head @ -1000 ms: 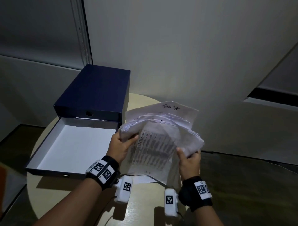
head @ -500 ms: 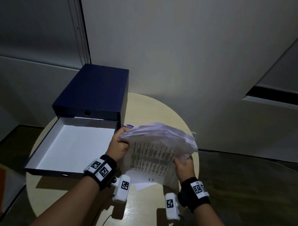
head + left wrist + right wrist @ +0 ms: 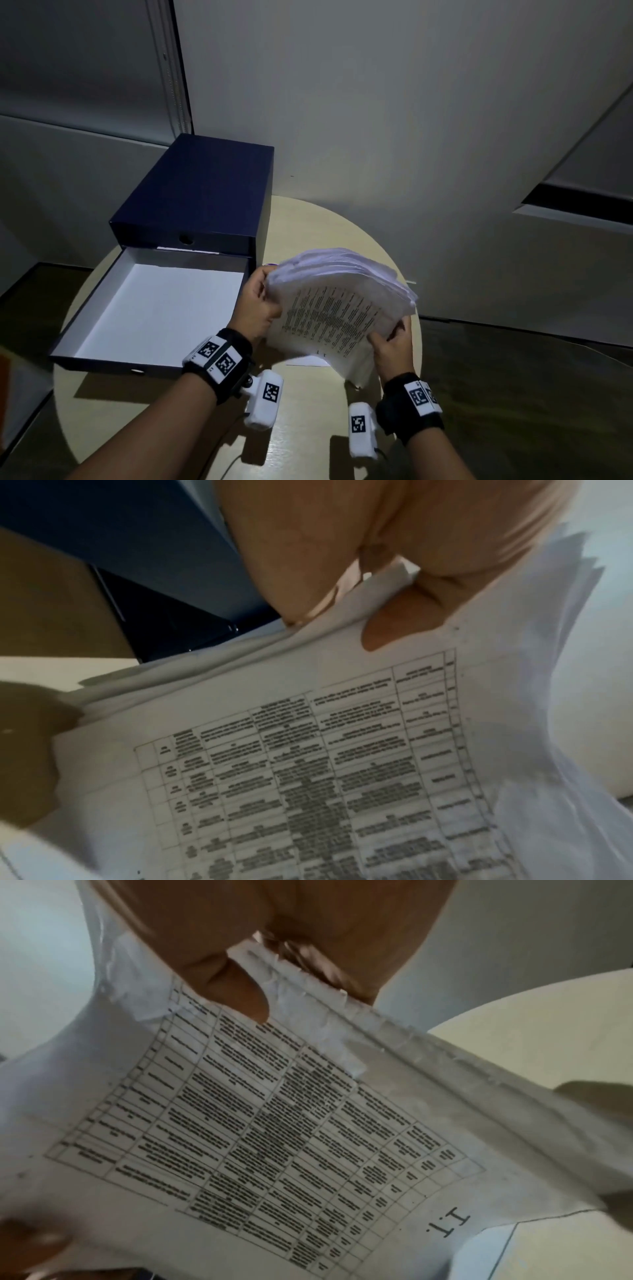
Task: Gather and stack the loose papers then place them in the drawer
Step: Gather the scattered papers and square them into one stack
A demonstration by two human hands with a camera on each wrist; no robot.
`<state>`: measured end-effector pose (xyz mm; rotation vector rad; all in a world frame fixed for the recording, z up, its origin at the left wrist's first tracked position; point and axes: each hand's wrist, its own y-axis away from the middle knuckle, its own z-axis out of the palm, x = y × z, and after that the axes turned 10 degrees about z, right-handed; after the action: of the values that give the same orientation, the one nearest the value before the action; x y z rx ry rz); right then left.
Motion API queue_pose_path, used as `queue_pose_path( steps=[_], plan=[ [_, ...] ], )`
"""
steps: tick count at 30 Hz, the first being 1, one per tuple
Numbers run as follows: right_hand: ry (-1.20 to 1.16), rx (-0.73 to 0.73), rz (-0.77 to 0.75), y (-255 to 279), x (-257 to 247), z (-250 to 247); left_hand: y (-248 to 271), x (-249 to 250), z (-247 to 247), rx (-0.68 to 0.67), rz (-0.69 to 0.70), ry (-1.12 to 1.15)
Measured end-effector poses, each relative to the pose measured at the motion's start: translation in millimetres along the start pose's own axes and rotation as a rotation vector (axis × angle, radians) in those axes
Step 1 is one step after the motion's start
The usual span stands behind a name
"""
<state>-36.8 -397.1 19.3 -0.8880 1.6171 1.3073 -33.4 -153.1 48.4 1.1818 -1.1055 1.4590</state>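
A stack of printed papers (image 3: 337, 308) is held tilted above the round table, a printed table facing me. My left hand (image 3: 258, 305) grips its left edge, thumb on the top sheet (image 3: 394, 626). My right hand (image 3: 390, 339) grips the lower right edge, thumb on the print (image 3: 240, 993). The sheets (image 3: 308, 764) (image 3: 274, 1123) fan unevenly at the far edge. Left of the papers stands the dark blue box (image 3: 202, 192), its drawer (image 3: 113, 359) pulled out, white inside and holding nothing. One more sheet (image 3: 305, 359) lies flat on the table under the stack.
The round beige table (image 3: 308, 428) stands against a pale wall (image 3: 376, 102). Its front part in front of the drawer is bare. Dark floor (image 3: 531, 394) lies to the right and left of the table.
Both hands lowered the stack and tilted it flatter toward me, squaring the sheets. The handwritten top sheet that stuck up at the back is now folded into the stack.
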Motion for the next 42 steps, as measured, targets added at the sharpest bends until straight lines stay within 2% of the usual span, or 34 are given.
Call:
queue_pose_path(
  steps=[4, 9, 11, 16, 20, 25, 28, 33, 37, 40, 42],
  plan=[
    [0.104, 0.091, 0.004, -3.7, -4.2, 10.0, -1.1, 2.5, 2.1, 0.035, -0.033, -0.022],
    [-0.088, 0.111, -0.071, -1.3, -33.4, 3.3, -0.9, 29.7, 7.5, -0.065, 0.043, 0.088],
    [-0.095, 0.089, -0.084, -3.2, -34.2, 0.3, -2.8, 31.7, 7.4, -0.079, 0.064, 0.074],
    [-0.038, 0.108, -0.007, -13.0, -16.7, 2.9, -6.1, 12.6, 5.1, -0.045, -0.057, 0.276],
    [-0.04, 0.102, 0.042, -19.7, -10.4, -4.4, -2.8, -2.7, -6.3, -0.06, -0.022, 0.132],
    [-0.005, 0.025, 0.032, -19.0, -8.5, 3.0, 3.3, -7.0, 0.3, 0.082, 0.001, 0.085],
    [-0.034, 0.038, 0.006, -19.2, -6.7, -0.1, 6.2, -10.5, -3.4, 0.087, 0.007, 0.121],
    [-0.057, -0.004, 0.033, -17.1, -14.9, -8.0, 2.3, -12.3, -6.8, 0.192, 0.064, 0.063],
    [-0.038, -0.04, -0.011, -14.4, -19.9, -10.6, -2.6, 2.9, -1.4, 0.286, 0.128, 0.067],
    [-0.037, -0.005, 0.006, -21.9, -10.1, -11.8, -8.4, 18.4, 1.7, 0.291, 0.236, 0.005],
    [-0.051, 0.009, 0.045, -23.3, -6.4, -10.9, -11.4, 24.2, 3.8, 0.262, 0.26, 0.022]
  ],
)
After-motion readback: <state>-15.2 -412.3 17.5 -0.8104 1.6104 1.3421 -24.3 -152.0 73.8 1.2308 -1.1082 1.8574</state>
